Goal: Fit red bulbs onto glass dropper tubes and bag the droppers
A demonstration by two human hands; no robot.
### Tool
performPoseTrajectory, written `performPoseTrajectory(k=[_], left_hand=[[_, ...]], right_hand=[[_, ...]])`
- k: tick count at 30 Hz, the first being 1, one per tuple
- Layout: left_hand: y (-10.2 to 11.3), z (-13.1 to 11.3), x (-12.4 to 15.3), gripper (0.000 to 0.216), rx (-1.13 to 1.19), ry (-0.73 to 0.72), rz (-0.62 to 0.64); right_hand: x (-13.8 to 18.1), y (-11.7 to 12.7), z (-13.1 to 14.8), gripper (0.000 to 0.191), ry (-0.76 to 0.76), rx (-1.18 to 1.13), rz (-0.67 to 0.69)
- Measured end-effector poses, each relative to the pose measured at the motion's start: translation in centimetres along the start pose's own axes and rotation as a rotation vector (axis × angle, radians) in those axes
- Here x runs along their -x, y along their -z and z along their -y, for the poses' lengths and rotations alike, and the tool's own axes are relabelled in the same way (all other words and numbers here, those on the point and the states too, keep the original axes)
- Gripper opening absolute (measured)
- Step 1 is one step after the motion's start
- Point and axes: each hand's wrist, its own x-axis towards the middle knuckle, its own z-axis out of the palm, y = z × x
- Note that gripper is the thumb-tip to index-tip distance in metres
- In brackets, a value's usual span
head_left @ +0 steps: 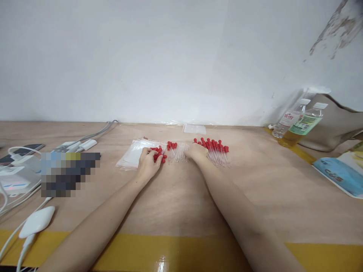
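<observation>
Both my arms reach out over a tan table [176, 200]. My left hand [148, 163] is curled round a small bunch of red-capped clear droppers [159, 153] beside a stack of clear plastic bags [131, 155]. A second small row of droppers [176, 151] lies between my hands. My right hand [196, 152] is closed, knuckles up, touching that row's right end. What its fingers hold is hidden. Just right of it lies a larger pile of the same droppers [217, 151].
Another clear bag [194, 129] lies by the white wall. Two plastic bottles [295, 121] and a beige bag [334, 124] stand at the far right, with a blue printed packet [338, 174]. Chargers, cables and phones [22, 166] crowd the left. Yellow tape [181, 249] runs along the front edge.
</observation>
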Motion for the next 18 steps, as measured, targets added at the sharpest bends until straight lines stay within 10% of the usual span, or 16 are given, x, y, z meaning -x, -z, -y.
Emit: performPoseTrajectory(k=[6,12,18], left_hand=[[0.3,-0.8,0.3,0.022,-0.025,-0.106,-0.048],[1.2,-2.5,1.0,0.014,-0.068,-0.230,-0.038],[-0.4,-4.6,2.9,0.012,0.264,-0.279,0.259]], right_hand=[[0.7,1.1,-1.1,0.019,0.050,-0.043,-0.017],[4.1,1.7,-6.8,0.013,0.419,-0.257,-0.248],[7.9,-0.1,-10.6,0.021,0.798,-0.294,-0.360]])
